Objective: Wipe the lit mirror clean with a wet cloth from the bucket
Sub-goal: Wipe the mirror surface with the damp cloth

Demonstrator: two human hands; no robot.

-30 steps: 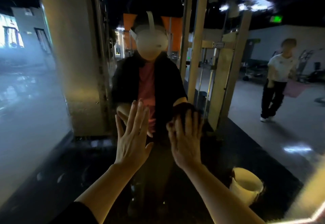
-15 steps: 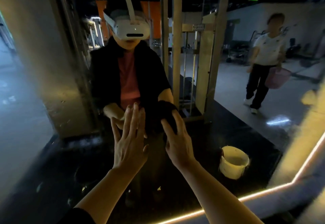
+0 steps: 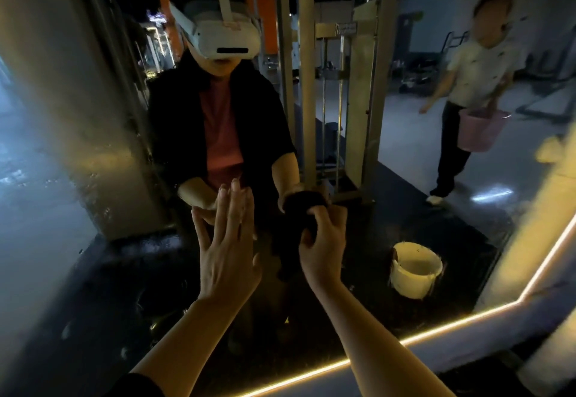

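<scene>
The lit mirror [image 3: 93, 272] fills the view, edged by a glowing strip [image 3: 436, 329] along its lower right. My left hand [image 3: 226, 247] rests flat against the glass, fingers straight and pointing up. My right hand [image 3: 324, 245] grips a dark cloth [image 3: 299, 209] bunched against the glass, fingers curled round it. The mirror reflects me and a pale bucket [image 3: 414, 268] standing on the dark floor at the lower right. Water marks streak the glass on the left.
In the reflection a second person [image 3: 467, 91] walks on the right carrying a pink bucket [image 3: 481, 130]. A metal frame [image 3: 311, 84] and a broad pillar [image 3: 78, 100] also show in the glass. The wall beyond the mirror's edge lies at the far lower right.
My right hand went from flat on the glass to curled round the dark cloth. The view shifted down and left, bringing the glowing edge strip into sight. The reflected person walked closer.
</scene>
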